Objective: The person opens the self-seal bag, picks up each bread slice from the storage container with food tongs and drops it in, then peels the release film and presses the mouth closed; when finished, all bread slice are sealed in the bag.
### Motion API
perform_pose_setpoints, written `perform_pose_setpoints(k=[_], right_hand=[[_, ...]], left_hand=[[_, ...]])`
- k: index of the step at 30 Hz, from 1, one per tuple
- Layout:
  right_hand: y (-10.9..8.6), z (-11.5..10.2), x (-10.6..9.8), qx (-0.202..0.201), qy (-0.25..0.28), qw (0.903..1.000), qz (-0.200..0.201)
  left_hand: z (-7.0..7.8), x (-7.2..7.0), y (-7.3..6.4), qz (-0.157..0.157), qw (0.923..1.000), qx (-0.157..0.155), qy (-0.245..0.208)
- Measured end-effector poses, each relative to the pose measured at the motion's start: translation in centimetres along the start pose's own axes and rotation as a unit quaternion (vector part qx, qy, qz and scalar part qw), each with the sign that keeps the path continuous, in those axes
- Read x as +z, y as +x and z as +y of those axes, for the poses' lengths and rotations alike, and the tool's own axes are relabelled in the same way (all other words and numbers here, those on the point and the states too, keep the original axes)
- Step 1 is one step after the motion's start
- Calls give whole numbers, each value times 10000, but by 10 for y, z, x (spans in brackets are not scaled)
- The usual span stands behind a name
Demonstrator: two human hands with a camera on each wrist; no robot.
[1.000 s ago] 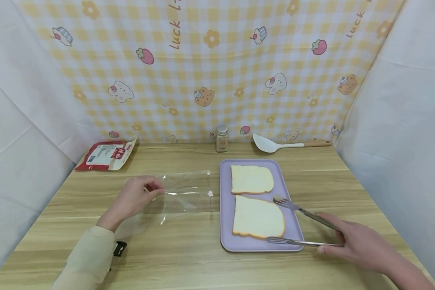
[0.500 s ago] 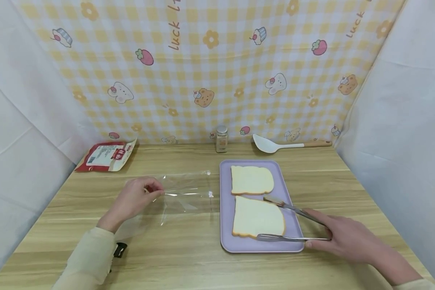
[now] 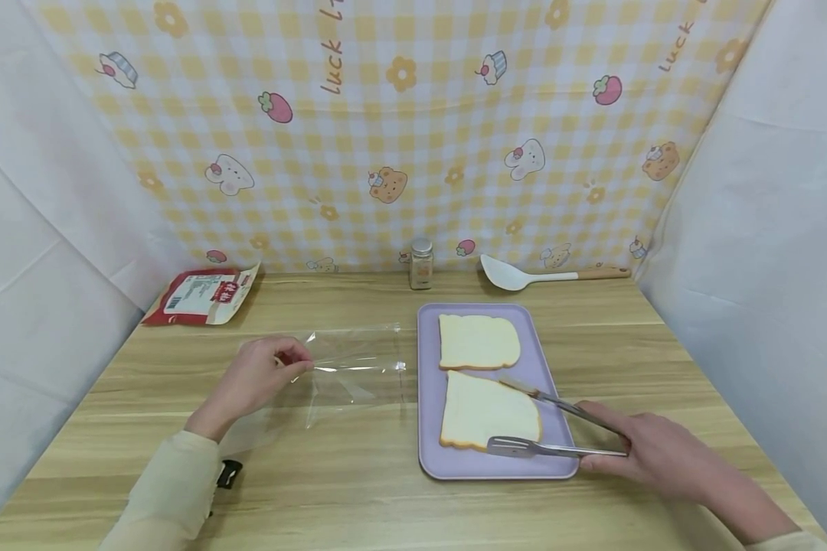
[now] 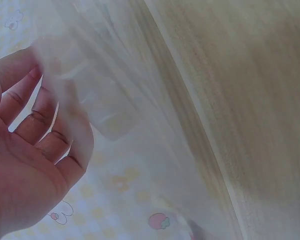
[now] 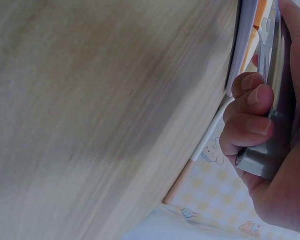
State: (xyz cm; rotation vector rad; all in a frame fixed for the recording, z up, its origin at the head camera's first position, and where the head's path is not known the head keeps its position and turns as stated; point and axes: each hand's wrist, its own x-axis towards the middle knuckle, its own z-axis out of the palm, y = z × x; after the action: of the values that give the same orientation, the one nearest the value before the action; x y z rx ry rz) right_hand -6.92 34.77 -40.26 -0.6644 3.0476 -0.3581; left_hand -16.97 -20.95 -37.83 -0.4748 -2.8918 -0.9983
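In the head view, my left hand (image 3: 258,375) pinches a clear plastic bag (image 3: 358,386) between thumb and fingertips. The film drapes past the fingers in the left wrist view. My right hand (image 3: 668,459) grips metal tongs (image 3: 513,446), their arms spread. One tong end overlaps the near edge of the closer bread slice (image 3: 485,413); the other lies at its far right edge. A second bread slice (image 3: 478,342) rests farther back on the same lilac tray (image 3: 430,451). The right wrist view shows fingers curled round the tong handle (image 5: 280,140).
A red-and-white food packet (image 3: 200,297) lies at the back left. Against the checked cloth stands a small glass shaker (image 3: 421,264), with a white spatula (image 3: 517,274) to its right. White sheets hang along both sides of the wooden table (image 3: 344,497).
My right hand has moved left with the tongs, bringing their ends farther over the closer slice. The near tong end has turned its flat face upward. My left hand stays in place.
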Motion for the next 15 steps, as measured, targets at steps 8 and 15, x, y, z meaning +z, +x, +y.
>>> perform_pose_setpoints(k=[8, 15], right_hand=[[-3, -3, 4, 82, -179, 9996, 221], [-5, -5, 5, 99, -244, 9993, 253]], left_hand=[[-1, 0, 0, 17, 10000, -9, -2], [-1, 1, 0, 17, 10000, -22, 23]])
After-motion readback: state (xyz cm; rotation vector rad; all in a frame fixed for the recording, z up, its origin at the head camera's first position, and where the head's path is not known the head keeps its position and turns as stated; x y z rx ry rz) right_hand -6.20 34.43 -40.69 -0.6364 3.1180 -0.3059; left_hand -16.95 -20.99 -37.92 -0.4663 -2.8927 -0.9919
